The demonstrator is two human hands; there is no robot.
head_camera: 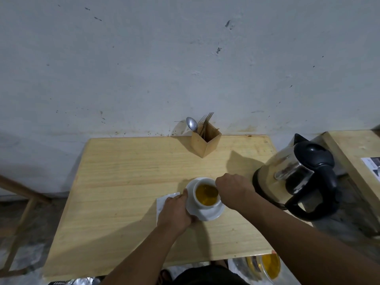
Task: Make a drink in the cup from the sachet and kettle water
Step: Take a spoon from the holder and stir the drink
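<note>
A white cup holding amber-yellow liquid stands on a white saucer near the middle of the wooden table. My left hand grips the saucer's left rim, thumb along its edge. My right hand is closed in a fist at the cup's right rim; what it pinches is hidden, though a dark shape shows in the liquid under it. A steel kettle with black lid and handle stands at the table's right edge. A white sachet or paper lies partly under my left hand.
A wooden cutlery box with a spoon and forks stands at the back by the wall. A second wooden surface is to the right. A yellow-tinted clear container sits below the table's front edge.
</note>
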